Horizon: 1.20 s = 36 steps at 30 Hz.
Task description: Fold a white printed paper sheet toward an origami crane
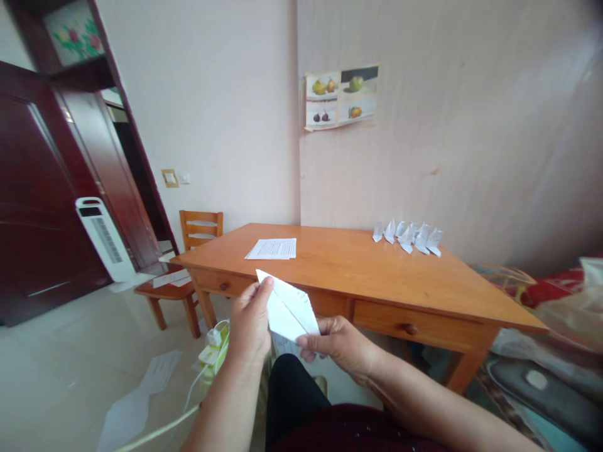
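Note:
A folded white paper (289, 311) with a diagonal crease is held up in front of the wooden table's near edge, above my lap. My left hand (252, 320) pinches its left side, thumb on top near the upper corner. At the lower right corner, my right hand (332, 342) grips the paper between thumb and fingers. A stack of printed sheets (272, 248) lies on the table's left part. Several folded white paper pieces (412, 235) stand grouped at the table's back right.
The wooden table (348, 267) stands against the wall. A chair (164, 285) with papers on it is at the left. Loose sheets (136, 402) and a power strip with a cable (214, 355) are at the lower left. Bags (560, 307) lie at the right.

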### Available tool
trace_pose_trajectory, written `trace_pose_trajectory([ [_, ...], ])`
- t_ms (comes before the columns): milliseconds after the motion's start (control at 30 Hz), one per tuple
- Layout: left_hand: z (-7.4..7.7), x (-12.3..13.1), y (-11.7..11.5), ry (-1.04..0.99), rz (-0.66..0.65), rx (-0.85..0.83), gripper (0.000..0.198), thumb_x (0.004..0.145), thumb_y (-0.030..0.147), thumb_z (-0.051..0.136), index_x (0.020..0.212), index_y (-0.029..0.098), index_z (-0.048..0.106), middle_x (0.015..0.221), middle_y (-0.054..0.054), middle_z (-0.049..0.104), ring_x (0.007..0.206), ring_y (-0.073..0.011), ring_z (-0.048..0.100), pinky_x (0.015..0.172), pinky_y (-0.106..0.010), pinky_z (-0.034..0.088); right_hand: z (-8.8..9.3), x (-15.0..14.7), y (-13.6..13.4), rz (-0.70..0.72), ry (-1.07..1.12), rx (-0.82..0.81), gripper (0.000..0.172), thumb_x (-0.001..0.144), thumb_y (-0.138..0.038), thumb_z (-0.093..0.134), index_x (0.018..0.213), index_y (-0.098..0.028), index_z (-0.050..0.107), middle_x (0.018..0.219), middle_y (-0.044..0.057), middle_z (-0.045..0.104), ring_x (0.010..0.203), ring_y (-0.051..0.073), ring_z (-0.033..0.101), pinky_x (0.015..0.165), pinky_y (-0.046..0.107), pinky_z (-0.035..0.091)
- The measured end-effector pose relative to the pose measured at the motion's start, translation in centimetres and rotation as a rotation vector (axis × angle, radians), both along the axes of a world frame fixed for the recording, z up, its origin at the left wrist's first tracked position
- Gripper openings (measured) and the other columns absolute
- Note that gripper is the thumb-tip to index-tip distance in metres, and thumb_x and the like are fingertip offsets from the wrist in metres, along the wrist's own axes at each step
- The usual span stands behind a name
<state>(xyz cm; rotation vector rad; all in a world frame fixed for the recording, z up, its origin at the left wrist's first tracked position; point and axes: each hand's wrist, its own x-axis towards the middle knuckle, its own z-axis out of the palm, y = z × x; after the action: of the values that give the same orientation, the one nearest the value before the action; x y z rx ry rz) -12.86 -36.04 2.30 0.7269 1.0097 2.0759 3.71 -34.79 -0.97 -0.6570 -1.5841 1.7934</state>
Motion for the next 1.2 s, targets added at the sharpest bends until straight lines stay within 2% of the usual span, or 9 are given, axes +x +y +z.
trace_pose_trajectory([
  [233, 0.0, -1.1, 0.3, -0.036, 0.044, 0.036, 0.036, 0.06, 0.035, 0.088, 0.078, 0.011, 0.068, 0.069, -0.002, 0.068, 0.059, -0.013, 0.062, 0.06, -0.025, 0.05, -0.7, 0.3, 0.0, -0.017, -0.069, -0.006, 0.025, 0.071, -0.04, 0.08, 0.068, -0.016, 0.075, 0.061, 0.002, 0.069, 0.055, 0.011, 0.056, 0.062, 0.027, 0.042],
  [400, 0.0, -0.7, 0.1, -0.014, 0.059, 0.037, 0.034, 0.061, 0.035, 0.087, 0.076, 0.011, 0.068, 0.066, -0.001, 0.066, 0.057, -0.0118, 0.06, 0.056, -0.023, 0.047, -0.6, 0.6, 0.2, 0.018, -0.052, 0.019, 0.024, 0.072, -0.039, 0.08, 0.07, -0.016, 0.074, 0.066, 0.001, 0.068, 0.06, 0.011, 0.055, 0.065, 0.026, 0.041],
  [467, -0.1, -0.3, -0.1, 0.006, 0.031, 0.041, 0.033, 0.064, 0.036, 0.086, 0.077, 0.011, 0.068, 0.066, 0.0, 0.065, 0.058, -0.0115, 0.059, 0.056, -0.022, 0.046, -0.3, 0.6, 0.4, 0.071, -0.009, 0.022, 0.023, 0.071, -0.037, 0.082, 0.079, -0.017, 0.076, 0.073, 0.001, 0.069, 0.066, 0.012, 0.056, 0.069, 0.027, 0.042],
  [633, -0.3, 1.1, -0.5, 0.078, -0.058, 0.04, 0.029, 0.071, 0.038, 0.082, 0.081, 0.014, 0.069, 0.065, 0.001, 0.063, 0.058, -0.0116, 0.058, 0.055, -0.022, 0.044, 0.6, -0.2, 0.6, 0.115, 0.114, 0.0, 0.041, 0.068, -0.035, 0.084, 0.104, -0.019, 0.075, 0.095, 0.003, 0.072, 0.086, 0.017, 0.061, 0.089, 0.033, 0.043],
  [767, -0.5, 1.6, -0.4, 0.101, -0.059, 0.036, 0.028, 0.072, 0.038, 0.081, 0.081, 0.014, 0.069, 0.062, 0.002, 0.061, 0.056, -0.0111, 0.056, 0.052, -0.02, 0.041, 1.1, -0.8, 0.3, 0.027, 0.118, -0.074, 0.035, 0.063, -0.034, 0.086, 0.091, -0.016, 0.075, 0.082, 0.002, 0.07, 0.076, 0.015, 0.06, 0.081, 0.031, 0.045],
  [867, -0.6, 1.5, -0.3, 0.09, -0.133, 0.064, 0.026, 0.078, 0.038, 0.077, 0.085, 0.014, 0.07, 0.073, -0.001, 0.068, 0.063, -0.0128, 0.06, 0.058, -0.022, 0.046, 1.2, -0.7, 0.2, -0.037, 0.123, -0.126, 0.029, 0.061, -0.032, 0.087, 0.08, -0.015, 0.073, 0.072, 0.0, 0.066, 0.066, 0.013, 0.055, 0.071, 0.029, 0.044],
  [1033, -1.2, 1.4, -1.2, 0.128, -0.327, 0.035, 0.032, 0.088, 0.043, 0.065, 0.104, 0.016, 0.072, 0.095, -0.008, 0.073, 0.078, -0.0176, 0.066, 0.067, -0.026, 0.051, 1.0, -0.3, 0.6, -0.088, 0.175, -0.166, 0.031, 0.061, -0.031, 0.087, 0.083, -0.014, 0.072, 0.074, 0.002, 0.066, 0.062, 0.012, 0.053, 0.065, 0.028, 0.041],
  [1133, -1.6, 1.7, -1.8, 0.197, -0.44, -0.043, 0.032, 0.084, 0.04, 0.07, 0.101, 0.012, 0.074, 0.092, -0.011, 0.074, 0.077, -0.0199, 0.067, 0.068, -0.029, 0.052, 1.2, -0.2, 0.8, -0.114, 0.207, -0.147, 0.029, 0.062, -0.032, 0.086, 0.079, -0.014, 0.071, 0.071, 0.002, 0.065, 0.062, 0.012, 0.053, 0.064, 0.028, 0.041],
  [1200, -1.8, 1.8, -2.0, 0.221, -0.453, -0.064, 0.033, 0.081, 0.038, 0.073, 0.1, 0.011, 0.075, 0.09, -0.012, 0.074, 0.073, -0.0203, 0.067, 0.068, -0.031, 0.053, 1.3, -0.2, 0.8, -0.116, 0.21, -0.139, 0.03, 0.062, -0.033, 0.086, 0.079, -0.014, 0.071, 0.07, 0.001, 0.064, 0.062, 0.011, 0.053, 0.064, 0.028, 0.041],
])
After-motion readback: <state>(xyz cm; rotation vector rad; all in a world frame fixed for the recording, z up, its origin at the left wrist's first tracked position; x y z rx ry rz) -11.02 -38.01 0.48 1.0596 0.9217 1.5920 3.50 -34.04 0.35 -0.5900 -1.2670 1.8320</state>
